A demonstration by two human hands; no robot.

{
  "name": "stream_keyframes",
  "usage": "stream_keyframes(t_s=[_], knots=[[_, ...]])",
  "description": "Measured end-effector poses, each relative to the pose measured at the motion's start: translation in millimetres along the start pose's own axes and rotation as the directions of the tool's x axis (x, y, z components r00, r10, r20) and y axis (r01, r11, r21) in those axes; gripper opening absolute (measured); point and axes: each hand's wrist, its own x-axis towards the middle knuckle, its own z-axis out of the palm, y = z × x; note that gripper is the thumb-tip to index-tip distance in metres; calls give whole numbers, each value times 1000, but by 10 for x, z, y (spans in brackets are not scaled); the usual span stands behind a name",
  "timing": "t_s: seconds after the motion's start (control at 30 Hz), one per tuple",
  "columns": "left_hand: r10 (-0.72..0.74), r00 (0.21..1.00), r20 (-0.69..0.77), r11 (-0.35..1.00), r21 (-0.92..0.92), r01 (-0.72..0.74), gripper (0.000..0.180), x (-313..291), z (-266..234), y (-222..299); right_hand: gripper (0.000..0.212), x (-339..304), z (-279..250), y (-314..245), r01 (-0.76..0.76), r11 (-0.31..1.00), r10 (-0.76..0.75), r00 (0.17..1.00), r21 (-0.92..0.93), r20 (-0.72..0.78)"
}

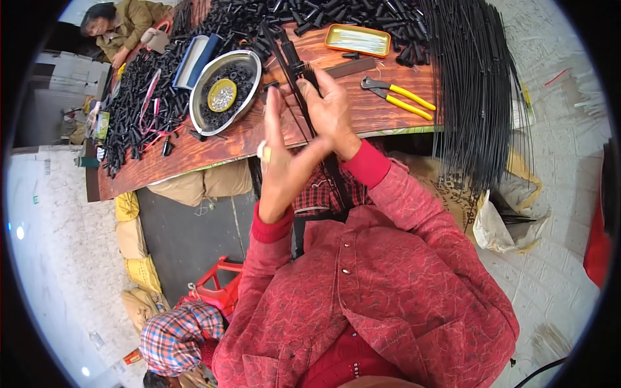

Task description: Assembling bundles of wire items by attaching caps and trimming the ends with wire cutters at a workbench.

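My right hand [331,108] grips a bundle of thin black rods [294,64] that slants from the wooden table down toward my lap. Short black caps sit on the bundle's far end. My left hand [283,165] stands flat against the bundle from the left, fingers straight and together, pressed to my right hand. Both forearms wear red sleeves.
A wooden table [213,145] carries heaps of black tubes [139,107], a metal bowl [249,61] with a yellow dish, an orange tray [358,40] and yellow-handled pliers [398,96]. Long black rods [475,90] hang off its right end. Another person [123,26] sits far left. Sacks lie under the table.
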Motion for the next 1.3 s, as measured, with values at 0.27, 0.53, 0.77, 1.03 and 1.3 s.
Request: stream_keyframes(t_s=[0.27,0.53,0.77,1.03,1.3], knots=[[-157,980,-124,964,-236,125,32,473,-111,-184,31,-241,143,-119,154,942,-166,986,-298,-14],[-235,971,-40,969,64,237,17,511,-277,-94,37,-334,164,-127,239,915,-253,967,-326,0],[-363,932,29,858,-380,346,13,511,-305,-193,36,-343,71,-133,236,855,-231,971,-462,69],[-369,927,-65,859,-404,313,15,411,-394,-248,22,-494,-61,-277,221,805,-222,973,-551,66],[-317,946,-67,863,-435,258,17,363,-420,-342,16,-459,-64,-190,306,733,-311,945,-607,101]])
